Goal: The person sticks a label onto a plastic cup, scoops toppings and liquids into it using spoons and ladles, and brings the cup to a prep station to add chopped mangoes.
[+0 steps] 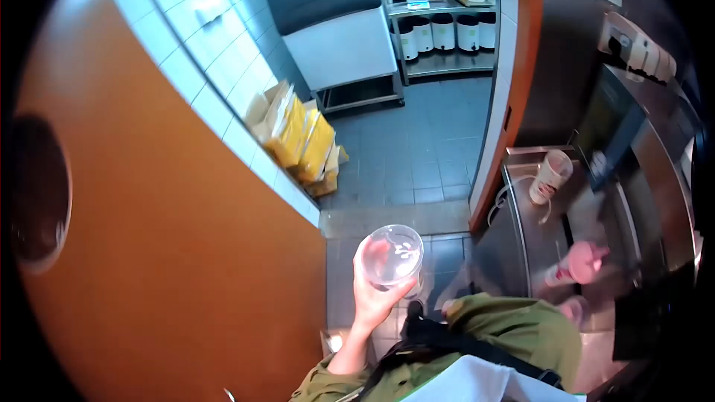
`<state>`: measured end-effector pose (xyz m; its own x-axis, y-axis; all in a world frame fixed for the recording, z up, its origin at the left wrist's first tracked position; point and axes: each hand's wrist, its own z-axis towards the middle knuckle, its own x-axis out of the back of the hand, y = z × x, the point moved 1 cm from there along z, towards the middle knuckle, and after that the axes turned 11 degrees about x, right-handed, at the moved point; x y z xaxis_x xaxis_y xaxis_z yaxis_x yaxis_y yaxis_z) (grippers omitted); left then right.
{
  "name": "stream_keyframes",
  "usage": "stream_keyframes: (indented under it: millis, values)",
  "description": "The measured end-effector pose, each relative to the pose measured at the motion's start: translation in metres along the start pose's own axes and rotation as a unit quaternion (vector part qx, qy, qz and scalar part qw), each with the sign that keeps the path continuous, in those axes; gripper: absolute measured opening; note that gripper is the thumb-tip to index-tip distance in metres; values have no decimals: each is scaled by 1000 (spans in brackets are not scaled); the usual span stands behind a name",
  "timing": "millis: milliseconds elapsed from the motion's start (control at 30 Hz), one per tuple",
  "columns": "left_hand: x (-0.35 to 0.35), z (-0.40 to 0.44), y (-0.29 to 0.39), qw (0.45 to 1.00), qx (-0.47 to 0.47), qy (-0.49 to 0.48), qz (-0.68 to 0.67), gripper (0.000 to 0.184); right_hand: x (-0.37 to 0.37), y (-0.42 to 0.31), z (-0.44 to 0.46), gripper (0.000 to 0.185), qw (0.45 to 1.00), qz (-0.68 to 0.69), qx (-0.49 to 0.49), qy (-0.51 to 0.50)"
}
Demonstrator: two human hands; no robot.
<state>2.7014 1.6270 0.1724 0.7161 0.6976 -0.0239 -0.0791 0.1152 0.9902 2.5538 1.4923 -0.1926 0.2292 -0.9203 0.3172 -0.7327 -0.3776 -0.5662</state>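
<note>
A clear, round plastic cup (395,253) is in my left hand (372,296), with my fingers wrapped round its side. The cup's wide round end faces the camera, and pale marks show on it. I cannot make out anything else inside. My left forearm comes out of a green sleeve (313,383). On the right, another green sleeve (521,327) is bent across the body, and the hand at its end is not visible.
An orange door (186,231) stands at the left, beside an open doorway. Beyond it are yellow packages (309,141) by the wall, a large white bin-like unit (339,48) and shelves with white canisters (443,32). A steel counter (540,234) at right holds a printed cup (551,177) and a pink-topped cup (585,262).
</note>
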Motion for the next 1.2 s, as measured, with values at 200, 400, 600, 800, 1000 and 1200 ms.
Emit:
stream_keyframes:
  millis: [200, 400, 600, 800, 1000, 1200]
  values:
    - [25, 218, -13, 1000, 3, 7, -1, 86, 225, -84, 132, 31, 996, -36, -15, 86]
    - [1, 472, -59, 998, -31, -46, 13, 80, 459, -77, 266, 23, 975, 68, -75, 198]
    - [-162, 739, -59, 959, -61, -276, 20, 82, 646, -6, 273, 20, 977, 17, -83, 194]
    - [-398, 919, -120, 877, -62, -477, -14, 84, 786, 95, 284, 23, 851, 117, 184, 477]
    - [-609, 1083, -150, 870, -30, -489, -50, 86, 1020, 191, 288, 24, 811, 469, -126, 328]
    - [-871, 1254, -186, 858, -23, -502, -105, 80, 1282, 412, 262, 20, 715, 489, -42, 498]
